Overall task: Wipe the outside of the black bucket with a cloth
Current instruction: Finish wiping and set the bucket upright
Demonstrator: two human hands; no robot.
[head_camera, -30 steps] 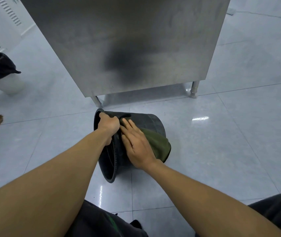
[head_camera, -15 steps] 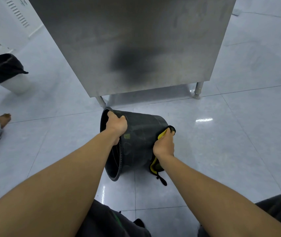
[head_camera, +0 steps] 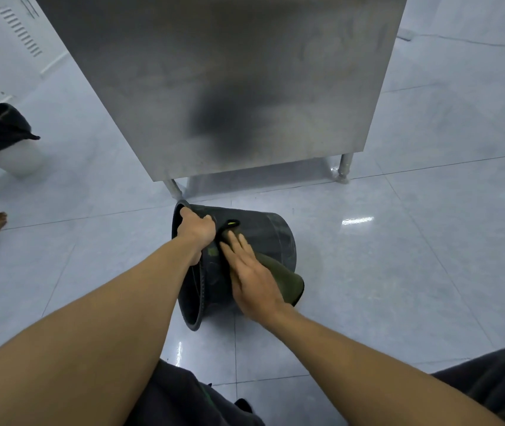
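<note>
The black bucket (head_camera: pixel 263 238) lies on its side, its inside hidden. The left hand (head_camera: pixel 197 230) grips its rim. The right hand (head_camera: pixel 252 279) presses the green cloth (head_camera: pixel 285 278) flat against its wall, fingers spread.

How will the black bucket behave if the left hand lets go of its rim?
Lying on its side on glossy tile, the black bucket would probably roll or slide. Its round wall gives little footing. The left hand grips the rim while the right hand presses the cloth against it.
</note>
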